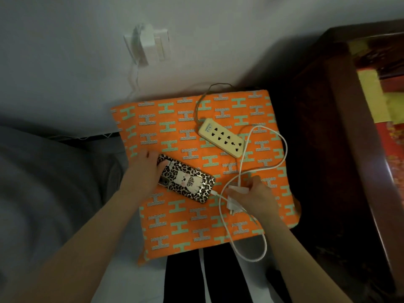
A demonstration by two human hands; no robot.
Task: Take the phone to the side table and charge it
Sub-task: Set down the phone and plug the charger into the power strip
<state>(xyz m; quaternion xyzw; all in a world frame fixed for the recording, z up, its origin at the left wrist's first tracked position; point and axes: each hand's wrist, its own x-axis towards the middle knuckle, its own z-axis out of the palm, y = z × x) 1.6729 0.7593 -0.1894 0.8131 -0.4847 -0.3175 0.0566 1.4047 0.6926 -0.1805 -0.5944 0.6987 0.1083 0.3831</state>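
The phone (188, 179), in a leopard-print case with a cartoon figure, lies face down on the side table's orange patterned cloth (218, 226). My left hand (145, 169) rests on the phone's left end, fingers over its edge. A white cable (282, 145) is plugged into the phone's right end and loops across the cloth. My right hand (258, 195) grips the white charger adapter (235, 196), its prongs pointing down toward me. A cream power strip (222, 138) lies behind, with all its sockets unoccupied.
A white wall socket (148, 44) with a plug and thin wire sits on the grey wall above the table. A dark wooden bed frame (341, 127) stands to the right. Grey fabric (43, 182) lies to the left. The cable hangs over the table's front edge.
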